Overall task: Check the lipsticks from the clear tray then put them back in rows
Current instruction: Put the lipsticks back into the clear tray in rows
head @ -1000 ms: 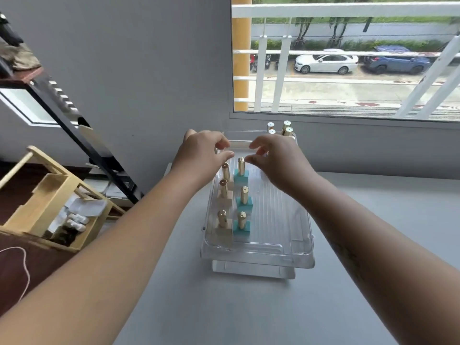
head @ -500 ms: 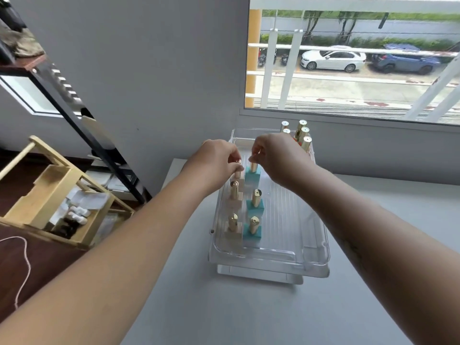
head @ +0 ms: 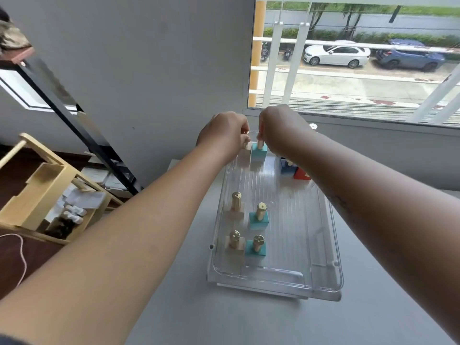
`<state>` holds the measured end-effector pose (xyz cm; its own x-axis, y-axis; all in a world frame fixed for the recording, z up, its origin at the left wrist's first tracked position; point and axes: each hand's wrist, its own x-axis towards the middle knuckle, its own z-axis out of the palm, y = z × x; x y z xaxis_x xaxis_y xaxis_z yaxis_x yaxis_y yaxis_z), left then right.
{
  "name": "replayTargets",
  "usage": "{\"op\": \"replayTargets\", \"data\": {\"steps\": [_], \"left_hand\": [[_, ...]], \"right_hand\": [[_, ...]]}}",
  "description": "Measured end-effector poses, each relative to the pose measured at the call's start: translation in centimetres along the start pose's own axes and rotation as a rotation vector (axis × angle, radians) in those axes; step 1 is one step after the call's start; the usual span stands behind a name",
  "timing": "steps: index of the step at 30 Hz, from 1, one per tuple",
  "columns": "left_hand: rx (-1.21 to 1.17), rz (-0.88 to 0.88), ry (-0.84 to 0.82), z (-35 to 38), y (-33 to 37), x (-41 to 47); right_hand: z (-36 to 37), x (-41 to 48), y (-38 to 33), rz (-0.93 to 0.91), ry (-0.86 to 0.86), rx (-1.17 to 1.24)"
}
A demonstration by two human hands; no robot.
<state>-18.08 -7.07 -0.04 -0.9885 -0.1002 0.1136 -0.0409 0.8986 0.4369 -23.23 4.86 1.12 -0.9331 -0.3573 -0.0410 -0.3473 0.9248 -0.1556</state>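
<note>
At the far end of the tray, the left hand [head: 225,135] is curled over a pale lipstick [head: 245,155], and its fingers are pinched at the gold top. The right hand [head: 281,130] is curled just beside it, over a teal lipstick [head: 259,152], and its fingers are closed near that gold cap. Whether each cap is truly gripped cannot be told, since the fingertips are hidden by the knuckles.

Both of these lipsticks are stood upright, side by side and touching, on the floor of the clear tray [head: 321,245]. Nearer the person, four more lipsticks are stood in two short rows: a pale one [head: 236,207] with a teal one [head: 259,216] beside it, and another pale one [head: 234,245] with another teal one [head: 256,248] beside it. A blue block [head: 286,168] and a red one [head: 301,173] are seen under the right wrist, partly hidden.

Each lipstick is likely small, light and hard. The square base is wide and the gold cap is thin and shiny, so it could be slippery. A cap could be pulled off if it is held too high. The base is best pinched on two flat sides. A tall thin thing like this can be knocked over easily, and its neighbours could be tipped too.

The tray is set on a grey tabletop [head: 249,324].
</note>
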Motion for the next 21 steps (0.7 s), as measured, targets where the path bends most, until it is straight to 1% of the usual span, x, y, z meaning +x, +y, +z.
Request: {"op": "replayTargets", "data": {"steps": [8, 13, 17, 21], "left_hand": [[-0.054, -0.012, 0.027, 0.0, -0.7, -0.3], [-0.172, 0.01, 0.092, -1.7, -1.1, -3.8], [-0.29, 0.017, 0.03, -2.2, -1.3, -8.4], [-0.324, 0.024, 0.002, -2.0, -1.5, -12.4]], "right_hand": [[-0.1, -0.9, 0.5, -0.032, 0.04, 0.081], [-2.3, -4.7, 0.8, -0.028, 0.082, 0.254], [-2.9, -8.8, 0.8, -0.069, 0.084, 0.44], [-2.0, -12.5, 1.1, -0.077, 0.107, 0.542]]}}
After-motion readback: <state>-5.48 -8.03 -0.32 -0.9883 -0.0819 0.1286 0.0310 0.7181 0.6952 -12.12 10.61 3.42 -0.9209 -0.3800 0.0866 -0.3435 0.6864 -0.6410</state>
